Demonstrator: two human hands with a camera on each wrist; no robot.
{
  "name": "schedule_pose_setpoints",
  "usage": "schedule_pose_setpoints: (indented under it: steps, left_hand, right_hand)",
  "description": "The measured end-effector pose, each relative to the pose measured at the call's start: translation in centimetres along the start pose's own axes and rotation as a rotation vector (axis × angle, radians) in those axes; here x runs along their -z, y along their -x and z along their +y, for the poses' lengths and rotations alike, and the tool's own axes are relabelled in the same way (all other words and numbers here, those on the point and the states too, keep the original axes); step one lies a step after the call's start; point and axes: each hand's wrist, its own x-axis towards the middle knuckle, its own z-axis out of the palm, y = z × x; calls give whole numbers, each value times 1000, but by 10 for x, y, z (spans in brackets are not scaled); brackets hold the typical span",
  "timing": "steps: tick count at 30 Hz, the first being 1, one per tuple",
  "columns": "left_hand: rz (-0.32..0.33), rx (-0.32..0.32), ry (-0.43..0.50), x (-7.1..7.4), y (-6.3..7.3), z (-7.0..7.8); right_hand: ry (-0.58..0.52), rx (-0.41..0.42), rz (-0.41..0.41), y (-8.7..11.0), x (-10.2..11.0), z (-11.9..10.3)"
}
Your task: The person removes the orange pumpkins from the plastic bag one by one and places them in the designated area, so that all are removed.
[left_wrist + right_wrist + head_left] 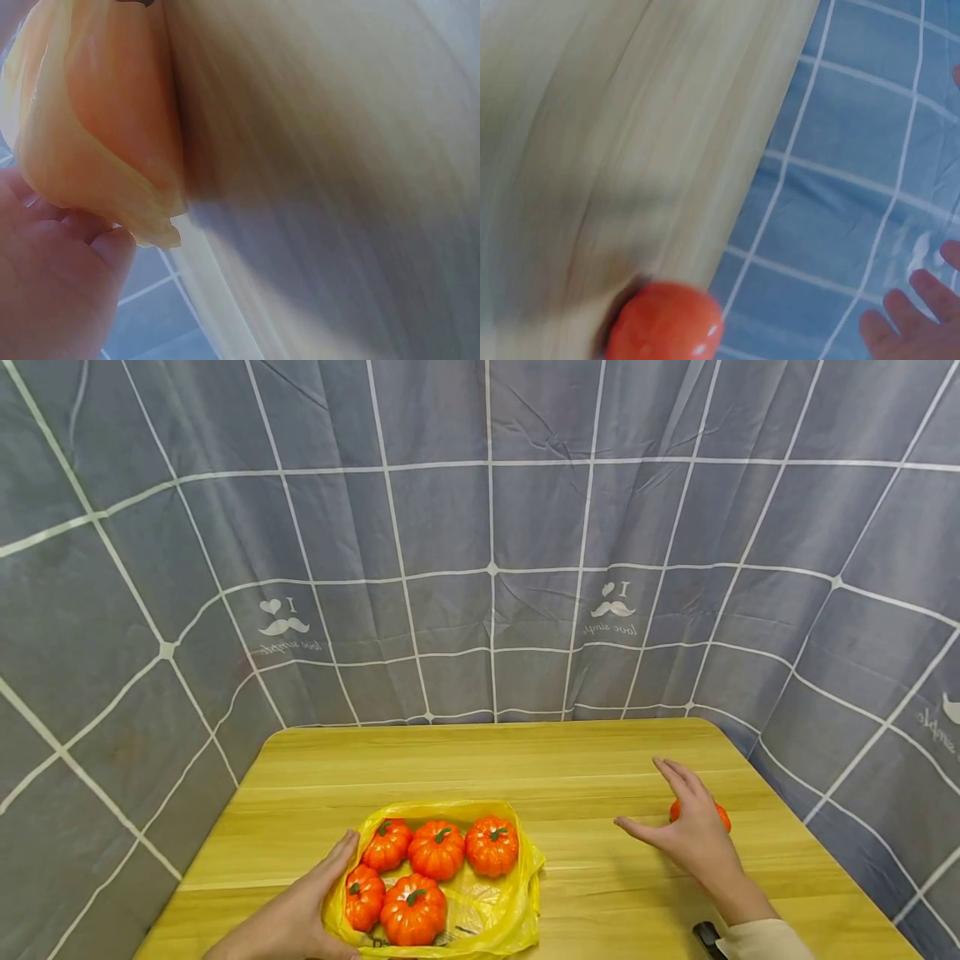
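A yellow plastic bag [528, 893] lies open at the near middle of the table, with several small orange pumpkins [437, 850] inside. At its left side, my left hand [303, 906] holds the bag, thumb toward the front and fingers toward the back corner. In the left wrist view the fingers [112, 251] bend against the bag's wall [97, 180], an orange shape showing through it. My right hand [697, 831] hovers on the right with fingers and thumb spread, holding nothing. Partly hidden behind it, another pumpkin [723, 817] sits on the table; the right wrist view shows this pumpkin [664, 322] apart from the fingertips.
The wooden table [480, 760] has a rounded far edge and slanting sides. A grey-blue curtain [450, 527] with white grid lines surrounds it at the back and both sides. A black object [707, 937] sits beside the right sleeve [765, 941].
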Motion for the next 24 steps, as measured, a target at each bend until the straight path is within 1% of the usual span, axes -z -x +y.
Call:
schedule_pose_setpoints:
  steps: [3, 6, 10, 16, 20, 24]
  left_hand:
    - [2, -9, -8, 0, 0, 0]
    - [-3, -3, -10, 0, 0, 1]
    - [-14, 15, -7, 2, 0, 2]
    - [-13, 9, -16, 2, 0, 3]
    - [-17, 20, -2, 1, -1, 3]
    - [-26, 38, 8, 1, -1, 4]
  right_hand:
    - [-35, 40, -27, 1, -9, -10]
    - [-57, 72, -40, 2, -18, -18]
    - [-81, 104, -60, 4, -31, -28]
    - [-142, 147, -95, 8, -52, -42]
    - [-181, 174, -143, 10, -67, -53]
    - [-217, 158, -210, 12, -80, -65]
